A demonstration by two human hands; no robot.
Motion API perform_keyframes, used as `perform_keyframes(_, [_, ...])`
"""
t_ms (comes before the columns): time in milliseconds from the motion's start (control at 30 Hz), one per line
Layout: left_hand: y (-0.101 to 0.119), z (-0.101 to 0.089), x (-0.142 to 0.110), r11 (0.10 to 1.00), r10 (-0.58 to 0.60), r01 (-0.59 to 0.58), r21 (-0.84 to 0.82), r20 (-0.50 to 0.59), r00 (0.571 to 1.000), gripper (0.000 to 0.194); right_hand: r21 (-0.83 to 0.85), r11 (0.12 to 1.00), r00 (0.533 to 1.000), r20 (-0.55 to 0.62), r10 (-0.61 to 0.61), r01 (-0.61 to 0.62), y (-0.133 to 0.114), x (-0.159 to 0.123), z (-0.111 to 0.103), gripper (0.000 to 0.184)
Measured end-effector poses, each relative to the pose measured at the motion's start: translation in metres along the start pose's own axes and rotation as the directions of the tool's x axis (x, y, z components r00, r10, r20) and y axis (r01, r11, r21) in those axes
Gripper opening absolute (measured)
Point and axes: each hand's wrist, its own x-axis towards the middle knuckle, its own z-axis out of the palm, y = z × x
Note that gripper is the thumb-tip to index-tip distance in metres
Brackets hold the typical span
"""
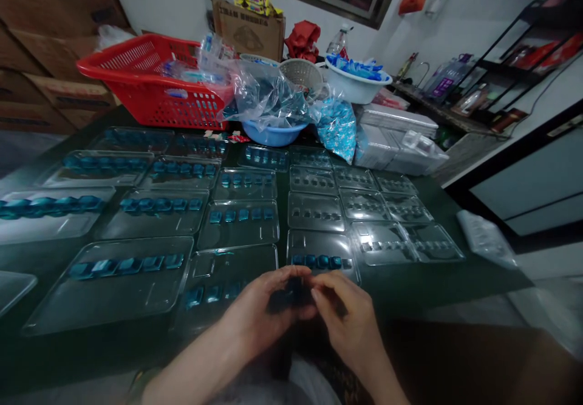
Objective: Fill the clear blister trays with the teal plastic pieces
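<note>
Both my hands are close together at the near edge of the dark table [410, 283], over my lap. My left hand [259, 311] and my right hand [346, 314] pinch a small dark blue piece [291, 296], which my fingers partly hide. Just beyond my fingertips lies a clear plastic blister tray [319, 253] with a row of blue pieces in its hollows. Another tray [228, 271] sits beyond my left hand. Several more clear trays spread across the table, some holding blue rows and some with bare hollows.
Behind the trays stand a red plastic basket [155, 83], a blue bowl [273, 133] under a clear bag, a white bowl of blue pieces [357, 83], and a bag of blue pieces [336, 129]. Stacked clear trays [396, 141] sit at right.
</note>
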Motion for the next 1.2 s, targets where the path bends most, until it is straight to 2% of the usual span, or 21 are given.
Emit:
perform_keyframes(133, [0.001, 0.005, -0.002, 0.995, 0.077, -0.072, 0.067, -0.074, 0.994, 0.017, -0.119, 0.993, 0.998, 0.055, -0.021, 0.027, 0.001, -0.002, 0.002, 0.023])
perform_keyframes(267, [0.0, 0.008, -0.004, 0.985, 0.126, -0.116, 0.125, -0.083, 0.988, 0.017, -0.189, 0.98, 0.997, 0.061, -0.048, 0.059, 0.002, -0.002, 0.007, 0.019])
perform_keyframes(433, [0.0, 0.004, -0.007, 0.973, 0.155, -0.148, 0.175, -0.028, 0.987, 0.011, 0.06, 0.997, 0.998, -0.027, 0.053, -0.051, 0.001, -0.001, 0.004, 0.011])
perform_keyframes(533, [0.001, 0.002, -0.009, 0.963, 0.072, -0.092, 0.254, 0.088, 0.994, 0.011, 0.232, 0.959, 0.981, -0.065, 0.182, -0.162, 0.002, -0.001, -0.001, 0.007])
perform_keyframes(633, [0.001, 0.002, -0.01, 0.922, 0.003, -0.072, 0.379, 0.178, 0.984, 0.012, 0.382, 0.886, 0.956, -0.018, 0.293, -0.264, 0.002, -0.001, -0.003, 0.006])
perform_keyframes(733, [-0.001, 0.002, -0.009, 0.869, 0.055, -0.119, 0.481, 0.144, 0.988, 0.009, 0.492, 0.811, 0.941, 0.061, 0.332, -0.318, 0.001, -0.001, -0.001, 0.006])
perform_keyframes(867, [-0.002, 0.001, -0.008, 0.79, 0.15, -0.189, 0.583, 0.115, 0.982, 0.009, 0.549, 0.767, 0.937, 0.098, 0.335, -0.332, -0.002, -0.001, 0.002, 0.007])
perform_keyframes(1067, [0.003, 0.004, -0.012, 0.632, 0.294, -0.308, 0.711, 0.149, 0.944, 0.004, 0.581, 0.732, 0.921, 0.083, 0.381, -0.355, -0.001, 0.0, 0.005, 0.014])
perform_keyframes(1200, [0.006, 0.007, -0.013, 0.601, 0.334, -0.373, 0.706, 0.202, 0.921, 0.004, 0.682, 0.64, 0.921, 0.134, 0.366, -0.354, 0.004, -0.002, 0.009, 0.011])
